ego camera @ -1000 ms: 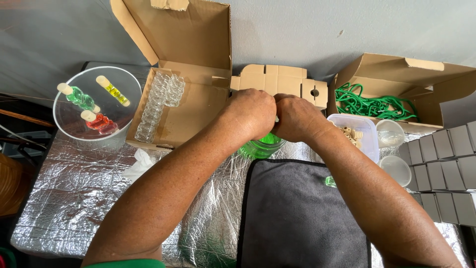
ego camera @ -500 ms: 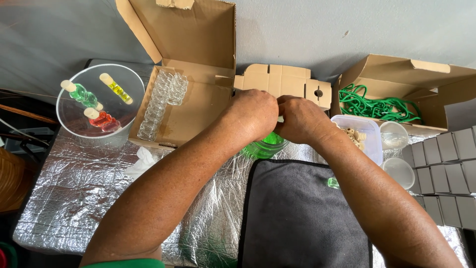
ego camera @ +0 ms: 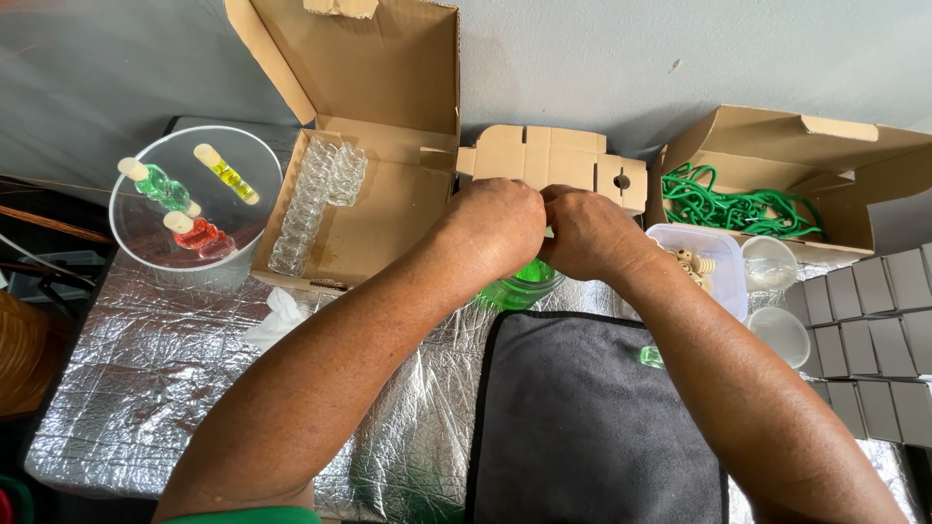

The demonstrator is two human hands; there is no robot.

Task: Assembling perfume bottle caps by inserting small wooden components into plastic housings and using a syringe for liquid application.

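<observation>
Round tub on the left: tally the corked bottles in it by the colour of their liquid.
In the clear round tub:
Green bottle: 1
Yellow bottle: 1
Red bottle: 1
Total: 3

Two open cardboard boxes [ego camera: 388,194], two hands [ego camera: 544,233]

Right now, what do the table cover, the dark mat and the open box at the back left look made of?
Table cover: shiny silver foil-like sheet, quilted and crinkled, possibly foil insulation. Dark mat: soft grey cloth, matte with a stitched edge, probably microfibre. Open box: plain brown cardboard, dull, with folded flaps.
</observation>
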